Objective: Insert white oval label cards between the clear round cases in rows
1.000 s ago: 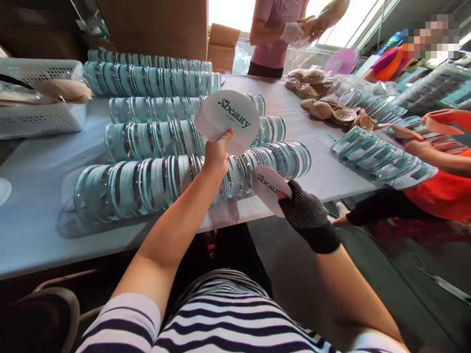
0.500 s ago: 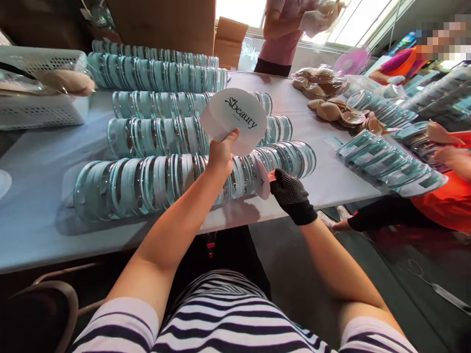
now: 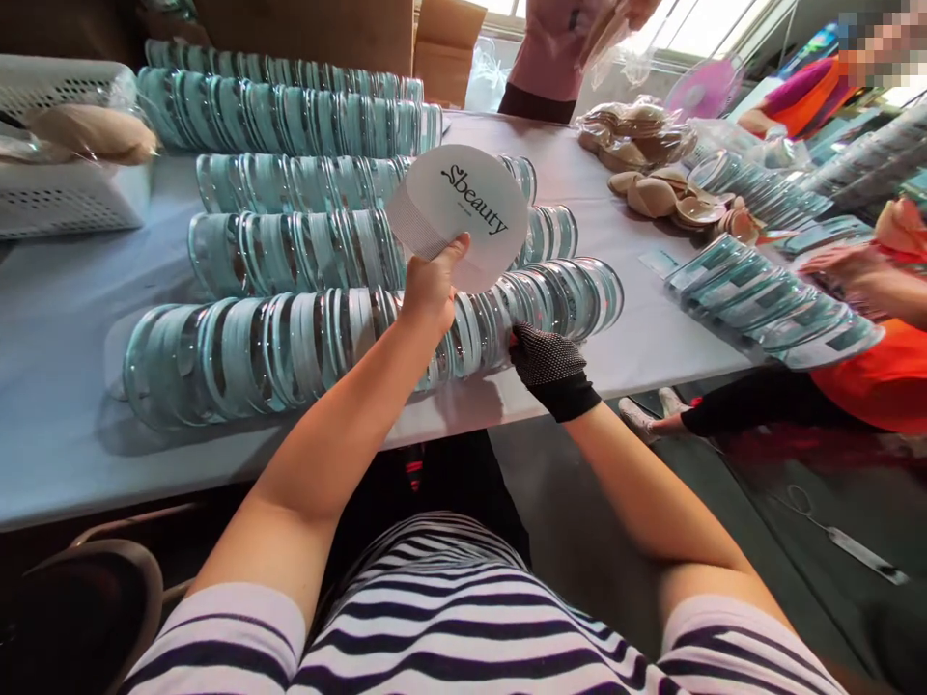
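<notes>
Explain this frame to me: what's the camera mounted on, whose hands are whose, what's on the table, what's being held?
There is no machine here. The camera sits on a person's head and looks forward and down, so the striped sleeves and both forearms at the bottom are the wearer's own.

The bare left hand holds up a small stack of round white cards printed "Sbeauty". The right hand, in a black dotted glove, is pressed against the nearest row of clear round cases; what its fingers grip is hidden.

The table has a pale cover. Several more rows of the same cases lie behind the first. At far left stands a white basket; at far right lie beige pads and flat teal packets.

Other people work nearby: one in pink across the table, one in orange at right.
</notes>
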Motion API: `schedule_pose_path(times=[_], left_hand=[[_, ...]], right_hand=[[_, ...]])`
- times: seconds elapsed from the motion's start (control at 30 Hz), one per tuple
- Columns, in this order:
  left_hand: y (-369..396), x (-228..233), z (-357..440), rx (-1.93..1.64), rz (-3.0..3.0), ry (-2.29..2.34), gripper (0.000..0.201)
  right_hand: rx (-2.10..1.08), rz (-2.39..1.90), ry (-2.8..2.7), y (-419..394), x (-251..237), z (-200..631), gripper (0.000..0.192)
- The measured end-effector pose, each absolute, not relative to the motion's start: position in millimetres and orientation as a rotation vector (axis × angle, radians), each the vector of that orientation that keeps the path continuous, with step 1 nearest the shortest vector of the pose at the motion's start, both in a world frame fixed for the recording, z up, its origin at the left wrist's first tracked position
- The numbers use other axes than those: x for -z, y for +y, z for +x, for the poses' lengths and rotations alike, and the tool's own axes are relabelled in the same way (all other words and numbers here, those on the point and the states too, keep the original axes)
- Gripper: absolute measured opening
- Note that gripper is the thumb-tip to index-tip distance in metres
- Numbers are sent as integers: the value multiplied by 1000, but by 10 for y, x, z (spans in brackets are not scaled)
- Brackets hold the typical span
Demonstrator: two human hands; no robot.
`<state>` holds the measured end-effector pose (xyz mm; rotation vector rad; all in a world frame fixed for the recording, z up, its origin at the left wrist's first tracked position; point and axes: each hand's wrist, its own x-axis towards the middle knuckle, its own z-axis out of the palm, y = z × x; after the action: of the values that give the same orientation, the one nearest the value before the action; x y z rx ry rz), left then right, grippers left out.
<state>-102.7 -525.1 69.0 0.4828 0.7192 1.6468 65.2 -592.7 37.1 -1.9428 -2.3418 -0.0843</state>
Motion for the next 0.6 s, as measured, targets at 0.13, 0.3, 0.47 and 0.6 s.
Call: schedule_pose_path(times=[0.13,0.3,0.47,0.6], left_hand=[[-5266,-699,-1029,-1661,483,708,49],[-5264,-682,-997,-1679,506,735,47],[-5241,-633,-953,-1749,525,750,47],[-5190,-616,-944,-1774,505,773,48]], right_hand=[[-341,-1934,-2332,-5971,-405,696,23],[-1510,-1555,-1886,-5873,-388,891,38],[-1698,-1771,-1935,-5822,-350,844,32],[-1212,-1634,-1755,-5778,-543,929,31]])
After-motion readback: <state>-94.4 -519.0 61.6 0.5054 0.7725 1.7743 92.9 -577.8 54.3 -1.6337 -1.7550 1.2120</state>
